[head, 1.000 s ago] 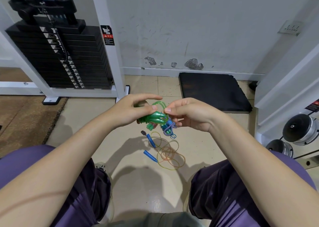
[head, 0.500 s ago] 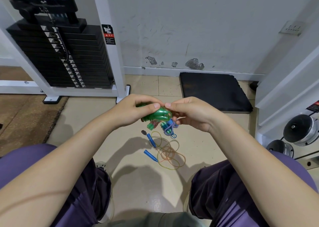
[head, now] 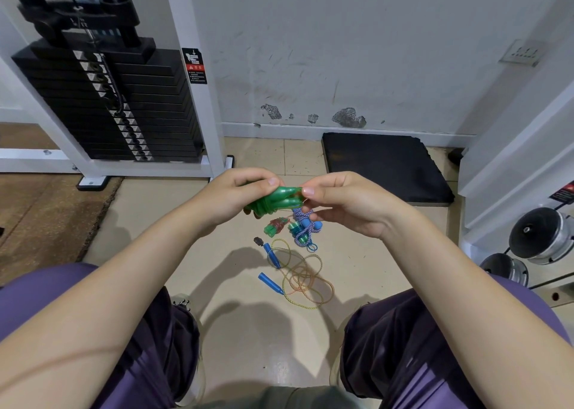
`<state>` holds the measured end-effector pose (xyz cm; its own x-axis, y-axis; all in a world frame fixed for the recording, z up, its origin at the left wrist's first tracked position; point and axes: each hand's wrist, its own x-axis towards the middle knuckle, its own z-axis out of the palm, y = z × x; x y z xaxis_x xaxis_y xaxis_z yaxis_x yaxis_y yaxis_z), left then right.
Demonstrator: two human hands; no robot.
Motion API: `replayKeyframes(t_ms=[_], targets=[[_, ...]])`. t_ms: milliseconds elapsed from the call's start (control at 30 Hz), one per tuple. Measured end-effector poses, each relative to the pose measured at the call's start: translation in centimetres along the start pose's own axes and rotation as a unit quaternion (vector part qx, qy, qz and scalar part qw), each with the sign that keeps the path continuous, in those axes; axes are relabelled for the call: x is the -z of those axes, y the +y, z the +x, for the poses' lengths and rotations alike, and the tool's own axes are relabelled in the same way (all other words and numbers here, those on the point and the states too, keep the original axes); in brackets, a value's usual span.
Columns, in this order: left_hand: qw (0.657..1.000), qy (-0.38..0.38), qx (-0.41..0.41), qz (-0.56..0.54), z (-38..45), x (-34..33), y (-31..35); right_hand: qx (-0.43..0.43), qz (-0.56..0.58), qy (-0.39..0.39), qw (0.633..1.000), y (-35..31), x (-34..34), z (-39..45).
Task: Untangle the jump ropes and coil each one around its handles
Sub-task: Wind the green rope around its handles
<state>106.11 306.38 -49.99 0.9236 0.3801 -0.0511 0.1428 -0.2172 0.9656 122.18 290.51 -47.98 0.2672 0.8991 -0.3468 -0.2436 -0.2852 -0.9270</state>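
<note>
Head view: both hands up in front, above the tiled floor (head: 149, 222). Left hand (head: 231, 198) grips the green jump rope bundle (head: 278, 202) — fingers and thumb curled round its left end, the cord wound around the green handles. Right hand (head: 344, 203) pinches at the bundle's right tip with thumb and forefinger, other fingers curled under; exactly what it pinches, cord end or handle tip, can't be told.

On the floor below the hands: a small coiled rope with green handles and reddish cord (head: 276, 226), just beside it a coiled blue-and-white braided rope with blue handles (head: 304, 233). Nearer the person, a loose rope — two blue handles (head: 271, 254) apart from each other, yellow-orange cord (head: 306, 279) lying in uncoiled loops to their right. Small dark object (head: 257, 240) by the upper blue handle, too small to identify.

Weight stack machine (head: 108, 104) at left, black mat (head: 385, 166) against the wall, dumbbells (head: 540, 236) at right. Purple trousers (head: 149, 346) at the bottom edge.
</note>
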Motion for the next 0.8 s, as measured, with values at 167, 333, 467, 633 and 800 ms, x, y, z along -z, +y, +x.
replayKeyframes(t_ms=[167, 333, 467, 633, 800], targets=[[0.999, -0.012, -0.001, -0.034, -0.15, 0.03, 0.08, -0.006, 0.022, -0.023, 0.999, -0.11, 0.13, -0.16], [0.999, -0.028, 0.008, -0.038, -0.31, -0.1, 0.18, -0.005, 0.011, -0.033, 0.999, -0.01, -0.07, -0.18], [0.999, -0.034, 0.02, -0.031, -0.38, -0.14, 0.37, -0.001, 0.028, -0.03, 0.999, 0.19, -0.53, -0.07], [1.0, 0.011, 0.022, -0.002, -0.35, -0.29, 0.43, 0.043, -0.002, 0.024, 0.999, 0.5, -0.65, 0.32], [0.999, 0.04, 0.026, 0.009, -0.14, -0.43, 0.37, 0.062, -0.024, 0.043, 0.997, 0.54, -0.78, 0.39]])
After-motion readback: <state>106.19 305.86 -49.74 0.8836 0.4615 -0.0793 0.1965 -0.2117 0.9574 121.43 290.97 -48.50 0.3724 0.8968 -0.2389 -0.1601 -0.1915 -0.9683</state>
